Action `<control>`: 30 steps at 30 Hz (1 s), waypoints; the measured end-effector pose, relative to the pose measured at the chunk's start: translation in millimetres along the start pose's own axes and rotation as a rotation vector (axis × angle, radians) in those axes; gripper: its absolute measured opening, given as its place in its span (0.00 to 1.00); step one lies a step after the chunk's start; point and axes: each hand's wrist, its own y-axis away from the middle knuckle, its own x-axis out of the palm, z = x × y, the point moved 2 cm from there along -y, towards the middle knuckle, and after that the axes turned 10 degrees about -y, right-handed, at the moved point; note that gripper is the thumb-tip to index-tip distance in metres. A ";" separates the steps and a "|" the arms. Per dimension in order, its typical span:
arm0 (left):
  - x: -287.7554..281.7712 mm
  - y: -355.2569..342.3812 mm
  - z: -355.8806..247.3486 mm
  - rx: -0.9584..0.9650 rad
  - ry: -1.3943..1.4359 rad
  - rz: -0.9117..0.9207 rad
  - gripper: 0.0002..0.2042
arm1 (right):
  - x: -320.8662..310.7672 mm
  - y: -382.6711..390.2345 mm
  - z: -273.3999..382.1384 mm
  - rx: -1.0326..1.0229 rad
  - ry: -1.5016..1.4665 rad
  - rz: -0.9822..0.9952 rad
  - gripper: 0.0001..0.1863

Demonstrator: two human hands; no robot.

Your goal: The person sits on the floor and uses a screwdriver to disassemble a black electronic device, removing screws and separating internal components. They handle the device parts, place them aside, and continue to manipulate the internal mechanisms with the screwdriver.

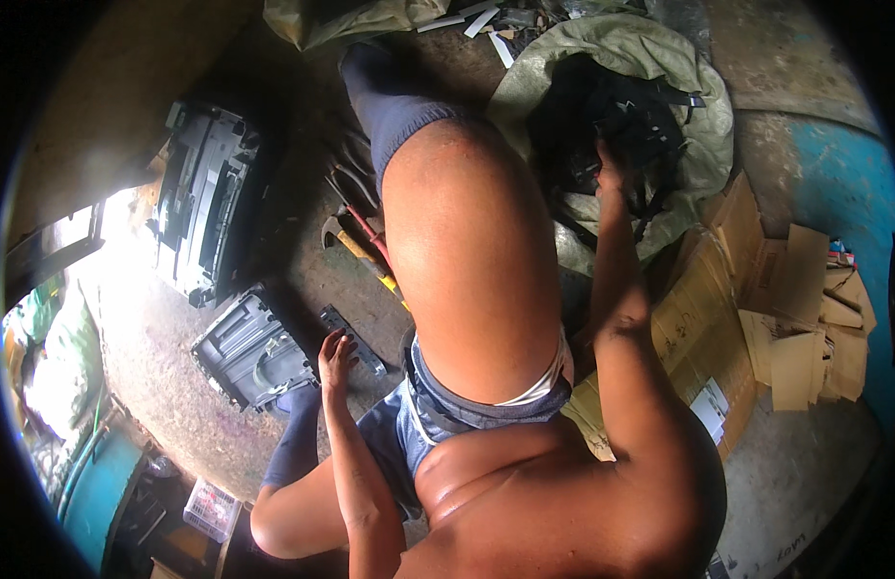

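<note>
My left hand (336, 361) is beside a narrow dark plastic strip (361, 345) on the floor, its fingers slightly curled and apart. Just left of it lies a grey plastic housing (257, 352), and beyond that a larger, long grey-black machine part (204, 198). My right arm stretches forward, and my right hand (611, 174) is at a black bundle with straps or thin strips (575, 111). Its fingers merge with the dark material, so their grip is hidden. The bundle lies on a pale green woven sack (703, 96).
Hand tools lie by my raised knee, among them red-handled pliers (368, 230) and a yellow-handled tool (356, 246). Flattened cardboard (703, 338) and smaller cardboard pieces (795, 362) are at the right. A clear plastic box (212, 510) stands at the lower left.
</note>
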 end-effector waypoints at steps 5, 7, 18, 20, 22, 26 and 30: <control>-1.1 -10.6 9.0 -0.011 0.060 0.016 0.21 | -21.1 18.1 40.9 -0.395 -0.138 0.013 0.20; -4.2 -2.1 15.1 0.000 0.030 -0.033 0.20 | 7.3 57.6 76.6 -0.280 -0.240 0.246 0.21; 20.8 10.0 -98.4 0.302 0.072 -0.015 0.20 | 66.8 245.6 231.5 -0.190 -0.327 0.809 0.31; 18.7 29.3 -128.6 0.369 0.129 -0.056 0.19 | 73.8 269.0 249.1 -0.285 -0.329 0.891 0.30; 13.9 48.2 -151.0 0.435 0.157 -0.091 0.19 | 79.9 309.9 279.2 -0.169 -0.341 0.921 0.29; 7.3 70.8 -168.9 0.515 0.229 -0.110 0.18 | 83.5 348.5 311.1 -0.126 -0.310 1.016 0.28; -8.2 123.5 -187.6 0.574 0.294 -0.148 0.17 | 84.2 409.3 334.2 -0.211 0.063 1.210 0.24</control>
